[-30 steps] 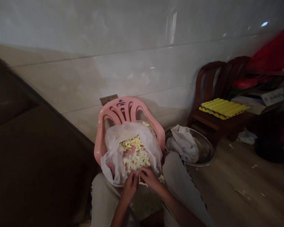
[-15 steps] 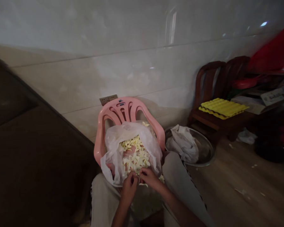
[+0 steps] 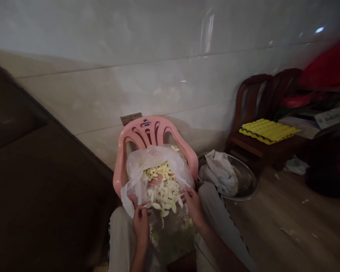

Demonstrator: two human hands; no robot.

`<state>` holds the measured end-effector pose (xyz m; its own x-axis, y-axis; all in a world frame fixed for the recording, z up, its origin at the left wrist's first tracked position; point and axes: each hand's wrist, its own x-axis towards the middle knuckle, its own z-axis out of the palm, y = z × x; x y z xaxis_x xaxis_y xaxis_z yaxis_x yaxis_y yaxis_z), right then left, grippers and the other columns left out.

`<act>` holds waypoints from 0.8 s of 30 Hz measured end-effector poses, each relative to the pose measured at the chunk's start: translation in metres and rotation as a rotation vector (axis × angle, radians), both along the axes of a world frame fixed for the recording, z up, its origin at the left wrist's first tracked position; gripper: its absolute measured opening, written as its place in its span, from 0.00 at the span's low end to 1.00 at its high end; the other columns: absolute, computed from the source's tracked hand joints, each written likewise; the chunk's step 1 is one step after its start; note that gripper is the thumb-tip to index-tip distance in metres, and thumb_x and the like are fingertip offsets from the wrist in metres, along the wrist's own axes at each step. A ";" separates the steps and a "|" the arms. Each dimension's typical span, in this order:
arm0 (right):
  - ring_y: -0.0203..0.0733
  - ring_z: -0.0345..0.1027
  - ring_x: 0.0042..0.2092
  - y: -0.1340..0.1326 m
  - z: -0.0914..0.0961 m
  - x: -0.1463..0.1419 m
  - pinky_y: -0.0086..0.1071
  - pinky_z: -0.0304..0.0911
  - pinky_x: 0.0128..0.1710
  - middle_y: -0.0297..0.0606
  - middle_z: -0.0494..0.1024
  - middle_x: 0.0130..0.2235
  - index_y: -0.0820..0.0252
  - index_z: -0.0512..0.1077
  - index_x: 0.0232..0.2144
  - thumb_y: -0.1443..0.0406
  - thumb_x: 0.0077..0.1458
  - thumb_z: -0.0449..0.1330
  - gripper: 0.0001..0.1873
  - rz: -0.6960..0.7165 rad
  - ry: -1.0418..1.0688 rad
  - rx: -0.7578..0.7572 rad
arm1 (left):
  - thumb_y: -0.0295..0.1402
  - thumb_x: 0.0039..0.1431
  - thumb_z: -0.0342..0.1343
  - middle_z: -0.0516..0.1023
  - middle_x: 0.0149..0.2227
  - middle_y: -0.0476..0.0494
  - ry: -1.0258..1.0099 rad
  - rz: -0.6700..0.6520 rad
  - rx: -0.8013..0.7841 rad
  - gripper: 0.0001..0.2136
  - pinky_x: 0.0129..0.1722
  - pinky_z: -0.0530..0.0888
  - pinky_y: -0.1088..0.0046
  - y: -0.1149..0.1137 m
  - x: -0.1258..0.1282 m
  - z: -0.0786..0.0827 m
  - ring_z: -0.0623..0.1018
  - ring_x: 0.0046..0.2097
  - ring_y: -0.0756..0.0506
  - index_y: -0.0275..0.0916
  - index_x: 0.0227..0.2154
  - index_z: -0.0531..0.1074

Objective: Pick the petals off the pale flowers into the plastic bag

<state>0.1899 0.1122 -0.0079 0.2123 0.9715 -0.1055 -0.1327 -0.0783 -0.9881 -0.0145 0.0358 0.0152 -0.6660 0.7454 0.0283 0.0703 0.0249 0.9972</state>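
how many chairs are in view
3: a pink plastic chair straight ahead, a dark wooden chair to its right, and a second wooden chair beyond that, partly hidden; more could be out of sight.

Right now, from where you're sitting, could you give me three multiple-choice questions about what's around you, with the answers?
1. Where is the steel basin?
A) right of the pink plastic chair
B) on that chair's seat
C) left of that chair

2. What colour is the tray on the dark wooden chair?
A) red
B) yellow
C) blue

3. What state is the clear plastic bag in?
A) tied shut
B) open, with contents
C) empty

Answers:
1. A, it sits beside the pink chair's right side.
2. B, the tray is plainly yellow.
3. B, pale pieces show inside, between the left hand and right hand.
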 end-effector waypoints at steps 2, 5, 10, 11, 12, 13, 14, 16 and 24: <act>0.38 0.64 0.22 -0.004 -0.003 -0.008 0.29 0.58 0.22 0.30 0.70 0.19 0.56 0.65 0.23 0.52 0.46 0.61 0.16 0.061 -0.045 0.015 | 0.49 0.49 0.58 0.77 0.25 0.47 -0.014 -0.042 -0.049 0.15 0.26 0.72 0.73 -0.004 0.004 0.000 0.73 0.25 0.47 0.40 0.23 0.71; 0.35 0.59 0.19 -0.010 -0.006 -0.022 0.27 0.54 0.20 0.24 0.63 0.16 0.55 0.63 0.24 0.53 0.46 0.60 0.14 0.194 -0.059 0.011 | 0.50 0.49 0.59 0.72 0.20 0.51 -0.050 -0.101 -0.067 0.17 0.23 0.69 0.75 -0.013 0.010 -0.001 0.72 0.23 0.48 0.41 0.22 0.69; 0.32 0.54 0.17 -0.017 -0.005 -0.031 0.26 0.49 0.18 0.22 0.61 0.16 0.55 0.63 0.25 0.56 0.47 0.59 0.11 0.352 -0.060 -0.010 | 0.55 0.46 0.60 0.71 0.18 0.51 -0.081 -0.107 -0.099 0.20 0.22 0.68 0.75 -0.027 0.014 -0.006 0.72 0.22 0.48 0.40 0.22 0.69; 0.32 0.54 0.17 -0.017 -0.004 -0.032 0.26 0.49 0.18 0.22 0.61 0.16 0.55 0.64 0.25 0.56 0.47 0.59 0.11 0.358 -0.074 0.003 | 0.55 0.45 0.60 0.72 0.18 0.51 -0.087 -0.108 -0.111 0.21 0.22 0.69 0.75 -0.029 0.015 -0.006 0.72 0.23 0.47 0.40 0.22 0.69; 0.32 0.55 0.17 -0.018 -0.004 -0.032 0.26 0.49 0.18 0.22 0.62 0.17 0.55 0.64 0.25 0.57 0.47 0.59 0.10 0.359 -0.089 0.023 | 0.56 0.45 0.60 0.72 0.19 0.51 -0.093 -0.110 -0.120 0.21 0.22 0.69 0.74 -0.031 0.015 -0.005 0.73 0.23 0.47 0.40 0.23 0.70; 0.33 0.56 0.18 -0.018 -0.003 -0.033 0.26 0.50 0.18 0.23 0.62 0.17 0.55 0.65 0.25 0.57 0.48 0.59 0.10 0.363 -0.102 0.043 | 0.56 0.44 0.60 0.72 0.19 0.51 -0.101 -0.112 -0.125 0.22 0.22 0.69 0.74 -0.032 0.016 -0.005 0.73 0.23 0.47 0.40 0.23 0.70; 0.33 0.57 0.18 -0.018 -0.003 -0.034 0.26 0.51 0.19 0.23 0.63 0.17 0.55 0.65 0.26 0.57 0.49 0.59 0.10 0.371 -0.111 0.058 | 0.57 0.43 0.61 0.72 0.19 0.50 -0.112 -0.115 -0.129 0.22 0.22 0.70 0.74 -0.033 0.017 -0.003 0.73 0.23 0.47 0.40 0.23 0.70; 0.35 0.60 0.20 -0.019 -0.001 -0.037 0.26 0.54 0.19 0.25 0.65 0.19 0.55 0.66 0.27 0.57 0.50 0.59 0.10 0.393 -0.118 0.070 | 0.58 0.41 0.61 0.72 0.18 0.51 -0.139 -0.120 -0.134 0.24 0.22 0.70 0.74 -0.033 0.019 0.000 0.73 0.22 0.47 0.40 0.23 0.70; 0.45 0.71 0.39 -0.029 0.022 -0.040 0.35 0.66 0.41 0.40 0.76 0.36 0.57 0.74 0.32 0.60 0.59 0.56 0.09 0.360 -0.388 0.445 | 0.59 0.40 0.63 0.73 0.21 0.50 -0.148 -0.126 -0.099 0.25 0.23 0.71 0.73 -0.038 0.023 0.003 0.74 0.24 0.47 0.39 0.24 0.71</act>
